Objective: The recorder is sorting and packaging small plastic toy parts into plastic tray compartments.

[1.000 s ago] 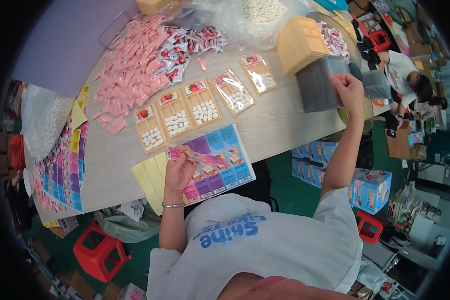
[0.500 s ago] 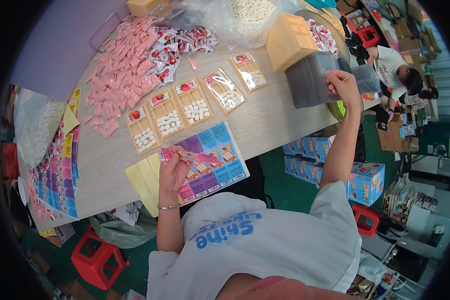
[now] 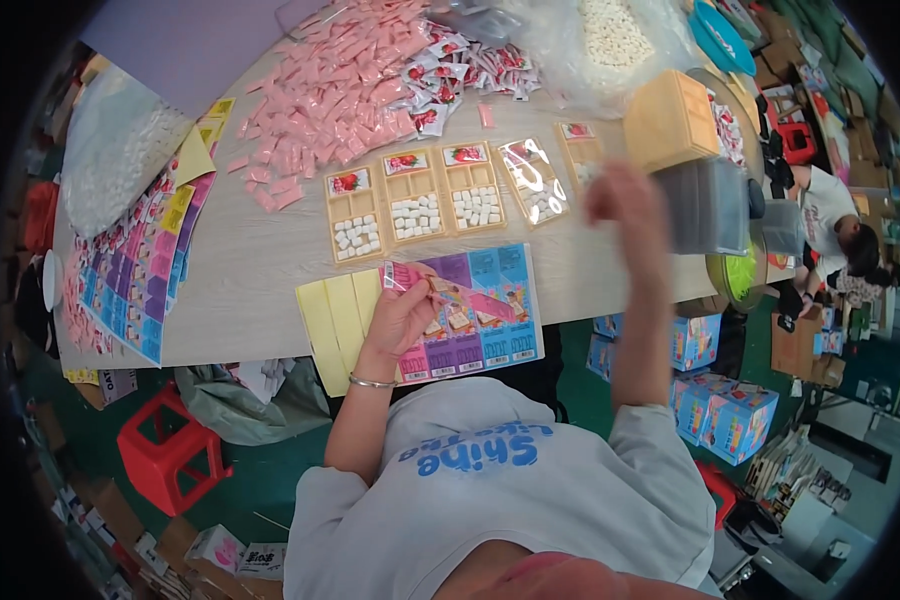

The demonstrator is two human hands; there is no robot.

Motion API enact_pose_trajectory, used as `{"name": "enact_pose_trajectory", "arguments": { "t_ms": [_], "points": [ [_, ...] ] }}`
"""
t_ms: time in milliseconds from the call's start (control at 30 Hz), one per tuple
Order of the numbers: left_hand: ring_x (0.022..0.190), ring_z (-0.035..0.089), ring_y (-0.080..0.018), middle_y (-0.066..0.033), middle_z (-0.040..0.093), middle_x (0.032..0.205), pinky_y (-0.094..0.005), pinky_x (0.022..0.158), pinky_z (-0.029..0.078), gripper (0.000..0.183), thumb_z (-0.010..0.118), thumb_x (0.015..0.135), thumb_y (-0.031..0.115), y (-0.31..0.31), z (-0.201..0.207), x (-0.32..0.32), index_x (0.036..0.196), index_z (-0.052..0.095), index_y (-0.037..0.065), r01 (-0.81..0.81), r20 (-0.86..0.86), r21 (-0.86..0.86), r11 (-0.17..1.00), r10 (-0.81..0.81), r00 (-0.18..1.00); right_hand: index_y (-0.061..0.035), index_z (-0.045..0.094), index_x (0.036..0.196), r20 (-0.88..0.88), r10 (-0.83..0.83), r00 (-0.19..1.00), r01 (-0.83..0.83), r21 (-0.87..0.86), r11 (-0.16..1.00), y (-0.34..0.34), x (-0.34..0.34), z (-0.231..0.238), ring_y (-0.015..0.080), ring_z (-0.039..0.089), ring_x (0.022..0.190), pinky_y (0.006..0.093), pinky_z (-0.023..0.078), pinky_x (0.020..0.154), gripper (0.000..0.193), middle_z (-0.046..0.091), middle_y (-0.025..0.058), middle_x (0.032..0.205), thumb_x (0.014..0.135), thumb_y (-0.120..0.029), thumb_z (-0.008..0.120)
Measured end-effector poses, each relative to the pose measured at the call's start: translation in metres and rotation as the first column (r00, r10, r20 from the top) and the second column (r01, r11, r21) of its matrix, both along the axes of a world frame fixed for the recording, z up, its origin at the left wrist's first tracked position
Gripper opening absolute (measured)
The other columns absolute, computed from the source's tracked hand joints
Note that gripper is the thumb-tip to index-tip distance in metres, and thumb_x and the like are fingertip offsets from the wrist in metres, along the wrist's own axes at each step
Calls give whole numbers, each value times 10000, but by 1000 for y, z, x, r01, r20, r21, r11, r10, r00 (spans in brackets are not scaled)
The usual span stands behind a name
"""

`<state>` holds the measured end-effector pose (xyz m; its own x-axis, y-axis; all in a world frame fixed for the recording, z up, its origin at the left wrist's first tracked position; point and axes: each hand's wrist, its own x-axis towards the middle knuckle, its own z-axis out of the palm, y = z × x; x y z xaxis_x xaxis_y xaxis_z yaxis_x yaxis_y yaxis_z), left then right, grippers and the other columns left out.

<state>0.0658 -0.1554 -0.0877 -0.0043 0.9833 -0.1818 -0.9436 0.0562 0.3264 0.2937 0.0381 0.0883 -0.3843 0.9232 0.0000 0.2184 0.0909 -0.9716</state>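
Note:
My left hand (image 3: 402,312) is closed on a pink printed label strip (image 3: 492,306), held over colourful label sheets (image 3: 515,345) at the table's front edge. My right hand (image 3: 620,200), smeared by motion, is beside the rightmost beige tray (image 3: 577,148) and partly hides it; whether it holds anything does not show. To the left stand a tray (image 3: 535,170) with glare on its clear cover and three uncovered-looking trays (image 3: 475,180), (image 3: 410,180), (image 3: 353,190). White marshmallow-like pieces and a strawberry-print sachet lie in each tray. A stack of clear plastic lids (image 3: 705,205) stands to the right.
Pink sachets (image 3: 340,90) and strawberry-print sachets (image 3: 440,75) are heaped at the back. Stacked beige trays (image 3: 673,120) and a bag of white pieces (image 3: 615,35) are back right. More label sheets (image 3: 135,290) hang at left. Another person (image 3: 828,210) is at far right.
My right hand has moved left from the stack of clear lids toward the rightmost tray. My left hand keeps the pink label strip. The whole view has turned and shifted.

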Motion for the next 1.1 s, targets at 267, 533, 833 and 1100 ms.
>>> {"name": "enact_pose_trajectory", "arguments": {
  "t_ms": [267,533,833,1100],
  "points": [
    [952,616,-173,-71,601,1053,-354,859,512,141,579,996,67,-5,0,1,1136,575,76,4,-35,-44,999,-5,999,-7,582,977,417,-258,871,169,240,956,19,-77,-141,447,633,793,543,498,744,233,629,246,814,995,-210,469],
    [935,612,-146,-71,621,1074,-288,821,524,179,541,994,-9,-2,6,1,1162,584,35,23,-13,-14,1000,-23,1000,-45,595,1200,616,-346,707,-6,496,869,-6,-90,-110,395,591,1102,517,485,875,335,588,215,1262,944,-260,597],
    [962,609,-173,-64,590,1054,-354,886,497,142,585,994,74,0,4,3,1134,586,90,50,-32,-55,997,-51,998,-58,244,1569,743,-100,662,-427,484,764,-7,-75,-136,407,234,1485,544,138,1211,783,269,201,1605,939,-378,581],
    [943,587,-164,-49,580,1026,-351,877,494,126,586,998,96,0,7,1,1124,593,83,39,-41,21,999,-38,998,-44,654,1137,278,-867,414,131,924,359,26,91,0,336,609,1013,453,467,866,305,661,144,1068,861,-158,716]
  ]
}}
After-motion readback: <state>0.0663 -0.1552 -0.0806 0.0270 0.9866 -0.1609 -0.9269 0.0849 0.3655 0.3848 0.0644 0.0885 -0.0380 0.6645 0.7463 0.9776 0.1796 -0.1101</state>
